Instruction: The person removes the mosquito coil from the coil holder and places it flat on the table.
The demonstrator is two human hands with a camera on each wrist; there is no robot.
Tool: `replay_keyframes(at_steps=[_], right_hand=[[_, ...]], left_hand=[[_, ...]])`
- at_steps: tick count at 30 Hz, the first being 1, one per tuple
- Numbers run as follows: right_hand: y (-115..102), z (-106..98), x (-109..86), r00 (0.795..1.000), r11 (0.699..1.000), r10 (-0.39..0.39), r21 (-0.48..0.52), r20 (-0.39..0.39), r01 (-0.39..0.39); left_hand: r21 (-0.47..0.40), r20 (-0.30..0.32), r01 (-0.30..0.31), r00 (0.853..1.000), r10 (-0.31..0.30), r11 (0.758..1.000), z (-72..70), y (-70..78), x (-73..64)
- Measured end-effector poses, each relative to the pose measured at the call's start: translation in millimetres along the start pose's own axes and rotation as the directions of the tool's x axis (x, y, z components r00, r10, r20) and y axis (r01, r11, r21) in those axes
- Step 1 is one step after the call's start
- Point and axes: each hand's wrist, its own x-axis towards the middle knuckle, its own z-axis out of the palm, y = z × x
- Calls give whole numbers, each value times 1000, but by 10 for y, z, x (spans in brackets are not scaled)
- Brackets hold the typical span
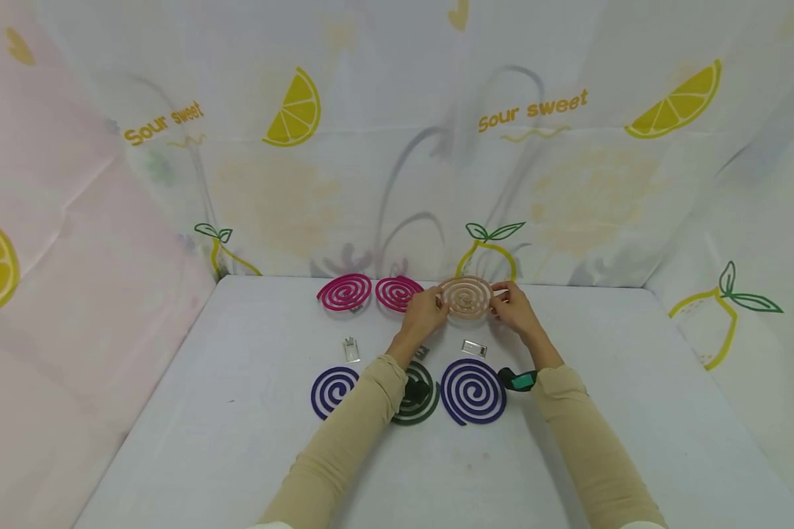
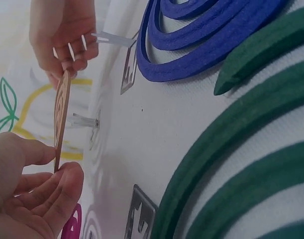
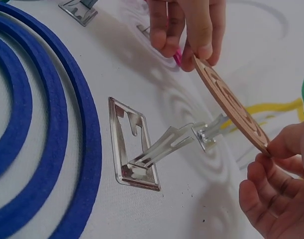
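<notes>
A tan mosquito coil point(image 1: 466, 297) is pinched at opposite edges between both hands, near the back of the table. My left hand point(image 1: 426, 312) grips its left rim between thumb and fingers; my right hand point(image 1: 512, 305) pinches the right rim. In the right wrist view the coil point(image 3: 231, 107) is tilted, above a small metal coil stand point(image 3: 206, 135) with an upright prong. Nearer lies another metal stand point(image 3: 134, 144), its prong bent up. Both hands, left point(image 2: 35, 186) and right point(image 2: 64, 35), also show in the left wrist view.
Two pink coils point(image 1: 345, 292) sit at the back left, raised on stands. In front lie a blue coil point(image 1: 473, 391), a second blue coil point(image 1: 334, 388) and a dark green coil point(image 1: 430, 404), partly behind my left sleeve. A metal stand point(image 1: 351, 350) lies between the rows.
</notes>
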Motion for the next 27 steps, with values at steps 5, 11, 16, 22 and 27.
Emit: replay_keyframes(at_steps=[5, 11, 16, 22, 27], right_hand=[[-9, 19, -17, 1000, 1000, -10, 15, -11, 10], [-17, 36, -62, 1000, 999, -8, 38, -8, 8], [-38, 37, -126, 1000, 999, -7, 48, -4, 7], [-40, 50, -180, 1000, 998, -19, 52, -6, 20], [-46, 62, -227, 1000, 998, -24, 59, -8, 24]], left_hand=[[-72, -2, 35, 999, -35, 997, -34, -9, -30], [-120, 17, 44, 999, -42, 992, -100, -7, -64], [-132, 54, 34, 998, -27, 991, -132, -38, -80], [-122, 70, 5, 998, 3, 992, -113, -102, -101], [-130, 81, 14, 997, -3, 991, -145, -99, -139]])
